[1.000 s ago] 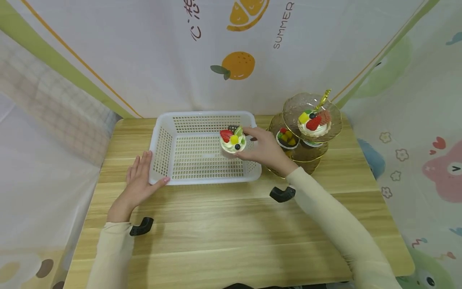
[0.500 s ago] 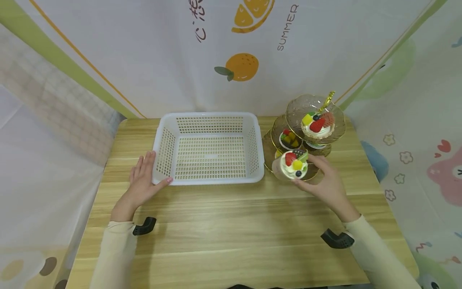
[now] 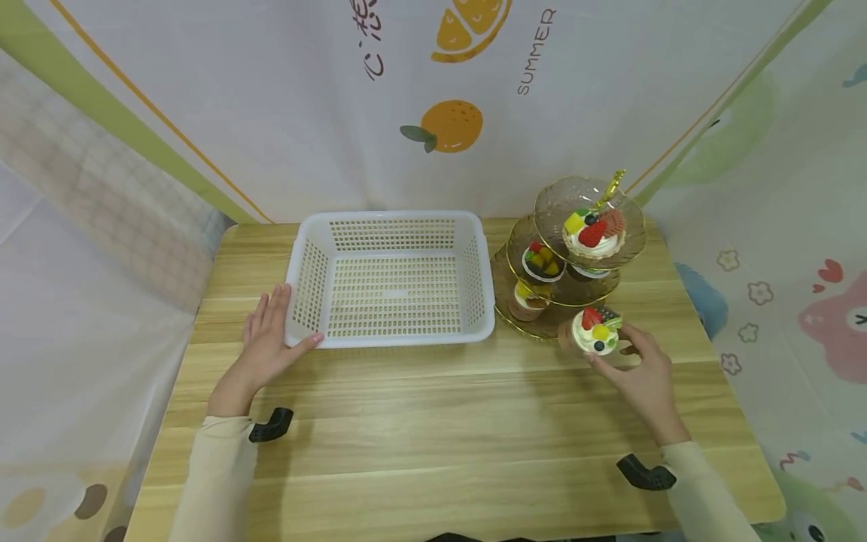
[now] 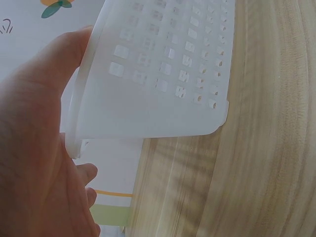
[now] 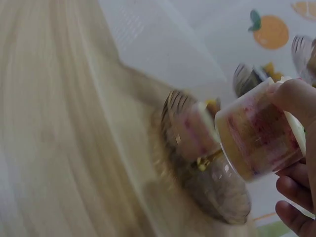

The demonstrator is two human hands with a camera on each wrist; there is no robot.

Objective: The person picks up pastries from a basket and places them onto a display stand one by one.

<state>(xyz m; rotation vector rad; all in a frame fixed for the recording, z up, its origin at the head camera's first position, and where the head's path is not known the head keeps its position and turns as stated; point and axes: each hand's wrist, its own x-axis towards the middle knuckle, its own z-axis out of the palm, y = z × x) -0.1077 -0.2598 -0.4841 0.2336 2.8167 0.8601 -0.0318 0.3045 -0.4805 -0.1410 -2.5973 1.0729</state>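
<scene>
Your right hand (image 3: 643, 376) grips the fruit-topped dessert cup (image 3: 594, 333), tilted, just beside the bottom tier of the glass stand (image 3: 535, 322). Your left hand (image 3: 266, 342) lies flat-fingered against the white basket (image 3: 306, 282), thumb on its front corner. Risk: the cup clips a tier edge and rocks the stand, or tilts further and sheds fruit

Basket left, tiered stand right, on the table.
The basket (image 3: 391, 280) sits at the back of the table (image 3: 433, 436), left hand (image 3: 266, 342) against its front-left corner. The tiered stand (image 3: 572, 263) is just beside it on the right, desserts on every tier. The right hand (image 3: 640, 376) holds a dessert cup (image 3: 594, 331) at the stand's front edge, possibly touching the lowest tier.
</scene>
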